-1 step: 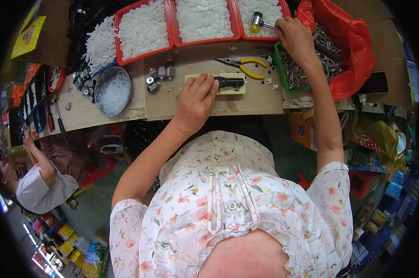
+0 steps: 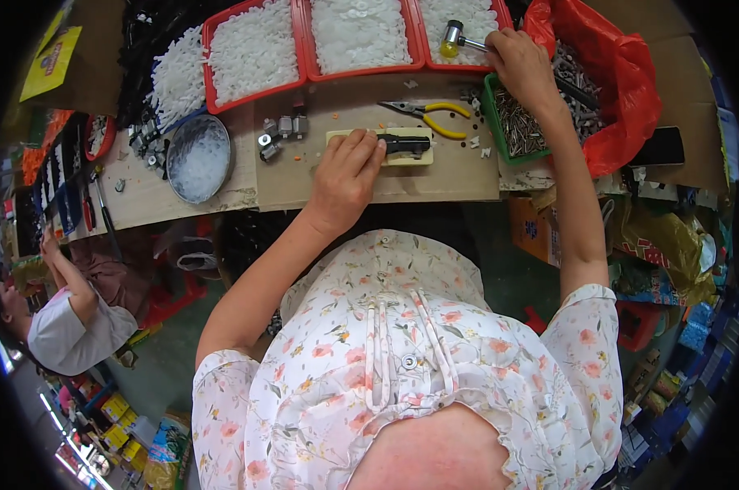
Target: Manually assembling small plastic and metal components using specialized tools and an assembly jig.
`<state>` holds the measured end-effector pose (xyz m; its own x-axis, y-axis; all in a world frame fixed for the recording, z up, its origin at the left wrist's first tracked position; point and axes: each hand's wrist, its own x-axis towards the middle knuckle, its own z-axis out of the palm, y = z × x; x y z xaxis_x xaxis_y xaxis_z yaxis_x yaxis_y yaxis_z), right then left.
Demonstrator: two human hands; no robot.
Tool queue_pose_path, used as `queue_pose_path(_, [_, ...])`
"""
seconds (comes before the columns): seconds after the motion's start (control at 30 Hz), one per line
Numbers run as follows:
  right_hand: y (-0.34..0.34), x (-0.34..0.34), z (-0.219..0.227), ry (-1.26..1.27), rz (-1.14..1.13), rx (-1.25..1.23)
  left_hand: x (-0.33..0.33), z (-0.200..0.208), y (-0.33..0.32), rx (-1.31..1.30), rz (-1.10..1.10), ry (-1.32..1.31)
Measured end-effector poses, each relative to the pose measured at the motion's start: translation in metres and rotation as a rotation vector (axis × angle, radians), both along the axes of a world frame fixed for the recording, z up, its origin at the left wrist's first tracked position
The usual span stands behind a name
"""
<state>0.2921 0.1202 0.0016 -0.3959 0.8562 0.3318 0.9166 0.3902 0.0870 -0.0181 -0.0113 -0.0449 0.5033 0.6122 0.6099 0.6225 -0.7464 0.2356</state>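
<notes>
- Two hands busy: L hand (image 2: pixel 347 173) low over L end of block (image 2: pixel 406 161), fingers bent & closed on L end of black part (image 2: pixel 406 144); exact grip hidden.
- R hand (image 2: pixel 521 69) up at far R, fingers wrapped round handle of hammer (image 2: pixel 452 38); head points L, over rightmost of 3 red trays (image 2: pixel 418 53); can't tell if it touches the white bits (image 2: pixel 357 37) below.
- Black part lies lengthwise on cream block, R end uncovered; block sits on brown tabletop (image 2: pixel 459 186), approx. ctr, in front of person.
- Pliers (image 2: pixel 419 112), yellow handles, just past block, upper R.
- Green tray (image 2: pixel 489 106) w/ metal pins (image 2: pixel 512 122), R of pliers, next to red bag (image 2: pixel 631 106).
- Red trays side by side at far edge, all full of white bits.
- Few metal blocks (image 2: pixel 285 126) L of cream block; round bowl (image 2: pixel 198 196) w/ white stuff further L.
- Co-worker (image 2: pixel 80 331) far L, wht top, well apart.
</notes>
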Motion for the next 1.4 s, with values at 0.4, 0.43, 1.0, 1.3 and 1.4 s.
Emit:
queue_pose_path(0.4, [-0.157, -0.07, 0.02, 0.336, 0.109, -0.19, -0.001, -0.003, 0.002, 0.073, 0.013, 0.01])
queue_pose_path(0.43, [-0.16, -0.077, 0.024, 0.279, 0.036, -0.364, -0.001, -0.004, 0.002, 0.094, 0.022, 0.023])
queue_pose_path(1.0, [-0.145, -0.119, 0.04, 0.489, 0.178, -0.213, 0.017, -0.015, -0.037, -0.004, 0.096, -0.013])
queue_pose_path(1.3, [-0.143, -0.14, 0.036, 0.433, 0.211, -0.298, 0.016, -0.024, -0.038, -0.047, 0.069, -0.061])
queue_pose_path(1.4, [-0.138, -0.147, 0.046, 0.123, 0.092, -0.576, 0.012, -0.023, -0.037, -0.063, 0.056, -0.061])
